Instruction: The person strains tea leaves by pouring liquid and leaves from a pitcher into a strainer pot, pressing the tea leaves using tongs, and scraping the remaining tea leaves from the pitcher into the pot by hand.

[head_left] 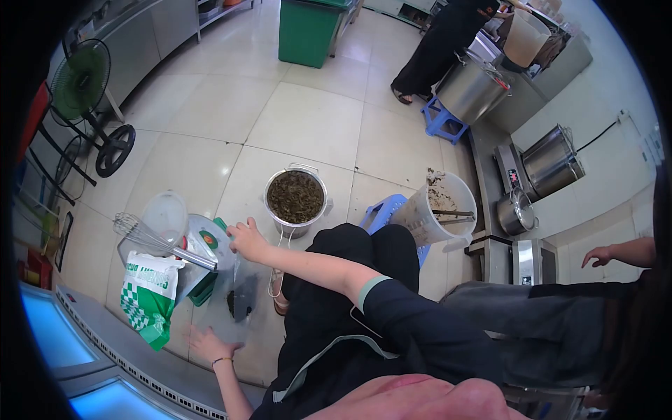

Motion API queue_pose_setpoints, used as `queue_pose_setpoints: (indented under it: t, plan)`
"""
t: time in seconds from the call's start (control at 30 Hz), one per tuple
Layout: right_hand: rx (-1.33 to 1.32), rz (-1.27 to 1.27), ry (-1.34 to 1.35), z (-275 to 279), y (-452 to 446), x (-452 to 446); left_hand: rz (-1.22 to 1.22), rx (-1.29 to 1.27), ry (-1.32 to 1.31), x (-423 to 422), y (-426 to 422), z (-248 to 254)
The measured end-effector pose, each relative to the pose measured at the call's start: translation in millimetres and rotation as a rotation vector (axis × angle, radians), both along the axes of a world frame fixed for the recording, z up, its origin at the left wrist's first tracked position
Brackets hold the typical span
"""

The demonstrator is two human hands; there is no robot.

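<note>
Headcam, super wide, tipped forward and down
View's from the wearer's head, fairly close over the left hand [212, 346] and right hand [248, 240], floor tiles [311, 115] stretching off farther out.

before you on the pale tiled floor [308, 115] stands a round silver metal pot [297, 227]; beyond it, a green plastic bin [306, 35]. to your left are a silver wire whisk [175, 249] and a green-and-white printed bag [150, 297]; right, a round translucent plastic bucket [418, 217] on a blue plastic stool [383, 212].
</note>
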State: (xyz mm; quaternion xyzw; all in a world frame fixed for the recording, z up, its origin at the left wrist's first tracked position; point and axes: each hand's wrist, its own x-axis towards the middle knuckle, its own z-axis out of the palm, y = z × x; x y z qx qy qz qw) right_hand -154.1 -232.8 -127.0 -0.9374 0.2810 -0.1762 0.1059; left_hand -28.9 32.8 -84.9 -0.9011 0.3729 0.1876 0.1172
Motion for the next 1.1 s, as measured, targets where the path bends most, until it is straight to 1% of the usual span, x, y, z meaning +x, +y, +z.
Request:
queue_pose_setpoints:
  t: [0.13, 0.17, 0.27, 0.3, 0.37, 0.47, 0.57, 0.63, 0.7, 0.73, 0.77, 0.8, 0.83, 0.87, 0.97, 1.07, 1.1]
  plan:
    - [0.128, -0.005, 0.081, 6.1, 3.6, -8.0, -0.021, 0.090, -0.003, -5.6, -26.9, 21.9]
    - [0.134, -0.009, 0.059, 6.8, 4.9, -11.4, -0.010, 0.119, 0.003, -5.8, -29.7, 24.1]
    - [0.171, 0.018, 0.003, 6.4, 8.4, -21.0, 0.068, 0.079, 0.056, 3.1, -29.2, 17.8]
    - [0.188, 0.035, -0.015, 4.6, 8.2, -25.1, 0.132, 0.072, 0.088, 5.2, -27.7, 13.6]
    - [0.209, 0.071, -0.031, 2.0, 12.7, -26.8, 0.238, 0.054, 0.146, 10.6, -26.8, -0.2]
    - [0.234, 0.110, -0.013, 3.1, 14.3, -30.7, 0.316, -0.112, 0.317, 47.8, 2.7, -70.2]
    - [0.280, 0.141, -0.006, 8.9, 13.6, -26.8, 0.323, -0.218, 0.267, 54.0, 20.5, -85.9]
    - [0.276, 0.164, -0.029, 8.2, 14.0, -24.2, 0.438, -0.324, 0.229, 53.8, 29.1, -104.6]
    - [0.253, -0.089, -0.142, 13.3, 20.8, -23.1, 0.563, -0.393, 0.324, 54.9, 34.8, -105.1]
    - [0.242, -0.209, -0.197, 16.1, 23.7, -21.7, 0.631, -0.413, 0.439, 42.1, 23.9, -66.8]
    - [0.240, -0.423, -0.324, 16.6, 24.5, -21.2, 0.703, -0.434, 0.554, 35.7, 20.9, -45.6]
    - [0.235, -0.637, -0.449, 17.8, 23.5, -21.3, 0.666, -0.508, 0.550, 40.7, 28.0, -59.1]
    - [0.336, -0.840, -0.525, 22.9, 19.1, -24.4, 0.628, -0.585, 0.548, 47.6, 34.1, -82.9]
    - [0.437, -1.044, -0.596, 28.7, 14.9, -28.3, 0.588, -0.661, 0.546, 51.3, 39.0, -96.2]
    - [0.812, -1.482, -0.606, 4.6, 1.9, -47.1, 0.664, -0.673, 0.553, 45.1, 33.7, -90.0]
    - [1.325, -1.586, -0.454, 2.9, -5.9, -57.3, 0.715, -0.780, 0.582, 29.0, 23.8, -70.0]
    - [1.351, -1.581, -0.458, 0.3, -7.4, -60.7, 0.719, -0.793, 0.603, 28.8, 24.8, -76.8]
